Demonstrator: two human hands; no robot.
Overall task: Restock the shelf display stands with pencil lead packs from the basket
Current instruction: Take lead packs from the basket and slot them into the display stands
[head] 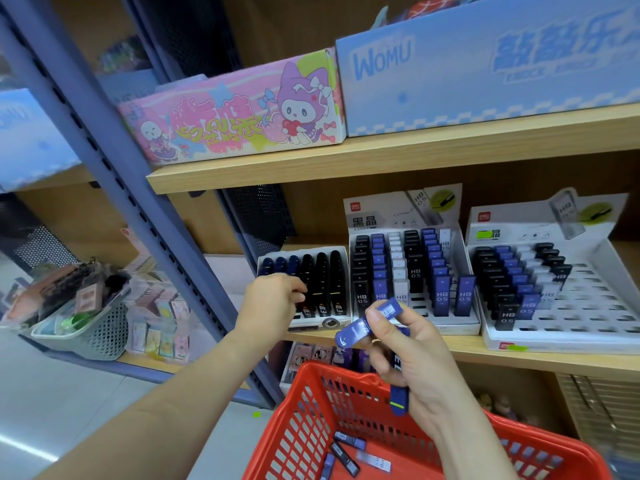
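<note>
Red basket (304, 403) held loose lead packs (346, 452). Right hand (415, 362) gripped a few blue packs (363, 327); left hand (273, 303) pinched a dark pack (306, 308) in the small stand (304, 251), seemingly seating it. Next, another should pass across.

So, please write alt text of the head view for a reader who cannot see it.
A person's right hand holds blue pencil lead packs above a red basket, while the left hand touches dark packs in the leftmost display stand on a wooden shelf. More packs lie in the basket.
</note>
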